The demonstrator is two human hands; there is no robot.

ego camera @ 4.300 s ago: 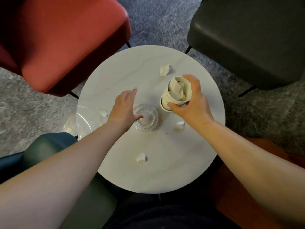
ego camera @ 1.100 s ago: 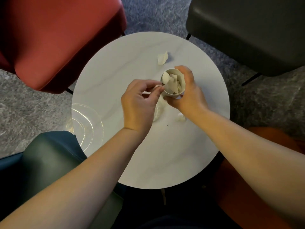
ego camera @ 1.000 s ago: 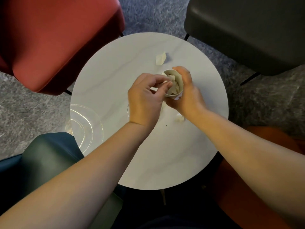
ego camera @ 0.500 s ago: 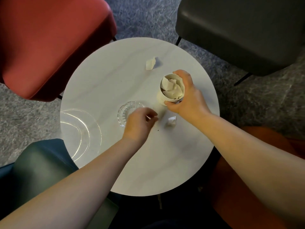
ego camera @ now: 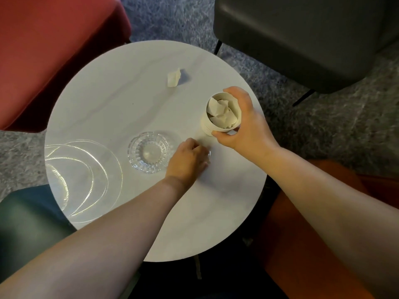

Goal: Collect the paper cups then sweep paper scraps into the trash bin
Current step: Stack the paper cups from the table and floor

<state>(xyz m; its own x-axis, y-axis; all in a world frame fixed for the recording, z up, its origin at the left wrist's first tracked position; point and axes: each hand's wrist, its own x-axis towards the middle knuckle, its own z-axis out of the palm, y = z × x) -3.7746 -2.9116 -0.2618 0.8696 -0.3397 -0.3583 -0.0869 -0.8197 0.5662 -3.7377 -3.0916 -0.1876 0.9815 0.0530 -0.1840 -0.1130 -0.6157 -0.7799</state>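
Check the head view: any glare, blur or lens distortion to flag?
Head view: curved glare streaks on the clear glass plate; left hand fingertips slightly motion-blurred; wide-angle bowing at the round table edges; paper scrap casts a soft shadow to its right.

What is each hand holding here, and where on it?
Right hand grips the scrap-filled stack of white paper cups around its side. Left hand is curled on the table; any hold is hidden.

Single head-worn view, wide-angle, looking steeply down from above and close over the round white marble-look table (ego camera: pixel 121 108). Forearms enter from the bottom edge. Red upholstered chair (ego camera: pixel 54 50) and dark grey chair (ego camera: pixel 302 39) fill the top corners.
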